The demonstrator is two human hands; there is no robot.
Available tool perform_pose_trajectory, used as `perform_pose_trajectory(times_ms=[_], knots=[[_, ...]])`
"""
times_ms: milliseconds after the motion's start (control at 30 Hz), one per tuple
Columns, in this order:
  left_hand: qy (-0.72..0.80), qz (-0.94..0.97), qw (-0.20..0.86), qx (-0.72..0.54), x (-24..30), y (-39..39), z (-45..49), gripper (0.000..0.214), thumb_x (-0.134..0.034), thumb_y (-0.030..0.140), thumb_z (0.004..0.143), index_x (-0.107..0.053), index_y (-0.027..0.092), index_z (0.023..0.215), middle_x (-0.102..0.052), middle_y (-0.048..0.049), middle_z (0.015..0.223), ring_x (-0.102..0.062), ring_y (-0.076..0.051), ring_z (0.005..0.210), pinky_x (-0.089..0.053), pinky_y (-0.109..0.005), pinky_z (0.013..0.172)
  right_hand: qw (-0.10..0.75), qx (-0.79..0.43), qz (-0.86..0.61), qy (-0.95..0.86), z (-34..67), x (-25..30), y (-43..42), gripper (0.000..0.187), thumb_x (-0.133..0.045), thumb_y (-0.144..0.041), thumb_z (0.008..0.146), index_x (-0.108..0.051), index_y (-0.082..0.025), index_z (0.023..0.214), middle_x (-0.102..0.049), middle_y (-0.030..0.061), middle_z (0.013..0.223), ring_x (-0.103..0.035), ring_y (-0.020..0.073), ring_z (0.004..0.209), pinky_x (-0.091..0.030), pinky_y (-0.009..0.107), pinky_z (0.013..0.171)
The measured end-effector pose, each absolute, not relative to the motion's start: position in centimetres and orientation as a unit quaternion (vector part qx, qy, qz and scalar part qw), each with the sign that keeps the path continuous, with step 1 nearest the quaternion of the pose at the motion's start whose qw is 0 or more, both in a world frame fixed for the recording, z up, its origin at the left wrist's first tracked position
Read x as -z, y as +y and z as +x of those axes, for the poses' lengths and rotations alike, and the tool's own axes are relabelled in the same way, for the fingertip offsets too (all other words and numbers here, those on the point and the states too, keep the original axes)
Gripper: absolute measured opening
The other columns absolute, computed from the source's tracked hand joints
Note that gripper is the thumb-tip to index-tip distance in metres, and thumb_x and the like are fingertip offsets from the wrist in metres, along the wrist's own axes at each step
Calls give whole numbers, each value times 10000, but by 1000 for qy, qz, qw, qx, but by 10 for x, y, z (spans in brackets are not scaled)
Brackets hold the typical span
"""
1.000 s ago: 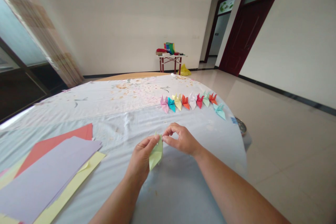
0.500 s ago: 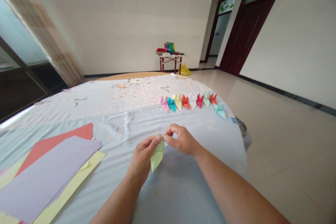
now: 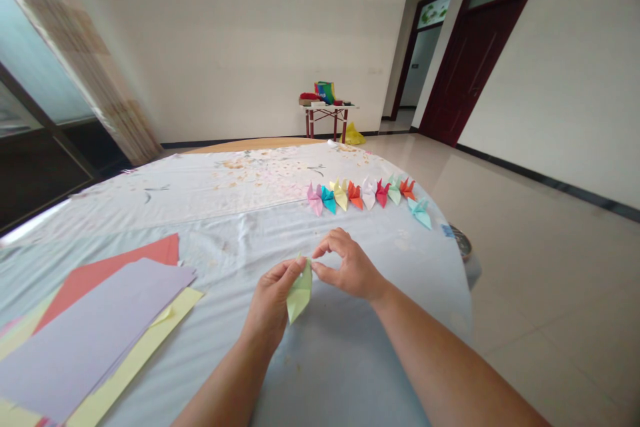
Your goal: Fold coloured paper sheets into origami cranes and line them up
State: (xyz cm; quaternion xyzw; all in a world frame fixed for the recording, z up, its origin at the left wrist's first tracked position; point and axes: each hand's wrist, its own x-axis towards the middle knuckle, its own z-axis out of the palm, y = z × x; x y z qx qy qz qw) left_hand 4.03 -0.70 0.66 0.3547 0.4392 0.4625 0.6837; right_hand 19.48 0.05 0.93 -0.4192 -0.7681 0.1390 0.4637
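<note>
Between the thumb and fingers of my left hand [image 3: 274,293] is a pale green folded paper crane [image 3: 300,295], its pointed end hanging down. Just to the right of its upper end, my right hand [image 3: 350,265] has thumb and forefinger parted, with nothing visible between them. The right thumb tip is close to the paper; I cannot tell whether it touches. Beyond my hands, several finished paper cranes [image 3: 369,193] in pink, blue, yellow, orange, white, red and green stand in a row. A light turquoise crane [image 3: 420,213] sits at the row's near right end.
Sheets of lilac paper [image 3: 100,327] lie at the left over red paper [image 3: 125,263] and yellow paper [image 3: 135,353]. A cloth [image 3: 240,233] covers the round table. Past its right edge is a stool [image 3: 463,243]. A small side table [image 3: 327,107] stands by the far wall.
My right thumb and forefinger have spread apart from their pinch beside the crane's upper end. My left hand keeps its hold on the paper, nearly unmoved.
</note>
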Motion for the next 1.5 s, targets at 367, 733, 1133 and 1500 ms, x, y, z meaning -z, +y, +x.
perform_pose_trajectory(times_ms=[367,733,1133,1500], knots=[[430,340,690,-472,-12,-11,44,308,-734,405,574,-662,135,704,-555,39,500,-437,-61,419,-302,-186,429,454,-72,-420,-782,194,-13,-3,38,-591,-225,755,-598,-214,791,-565,15,753,-496,163,788,-340,331,794],[423,333,702,-467,-13,-11,44,343,-740,394,576,-670,136,791,-568,30,518,-453,-66,433,-314,-181,431,459,-69,-423,-778,194,-11,-2,12,-578,-211,762,-588,-208,768,-578,12,746,-495,165,791,-343,331,793],[430,336,684,-483,-13,-13,46,350,-750,396,559,-694,133,784,-576,26,505,-455,-72,427,-308,-193,435,467,-111,-426,-767,193,-11,-1,64,-613,-258,746,-601,-202,775,-562,6,727,-510,155,774,-371,323,783],[422,356,682,-479,-10,-12,46,354,-730,401,594,-701,140,831,-563,34,482,-448,-70,418,-318,-195,442,469,-121,-430,-762,191,-11,-1,32,-585,-219,754,-586,-202,728,-559,9,702,-505,161,766,-377,325,771]])
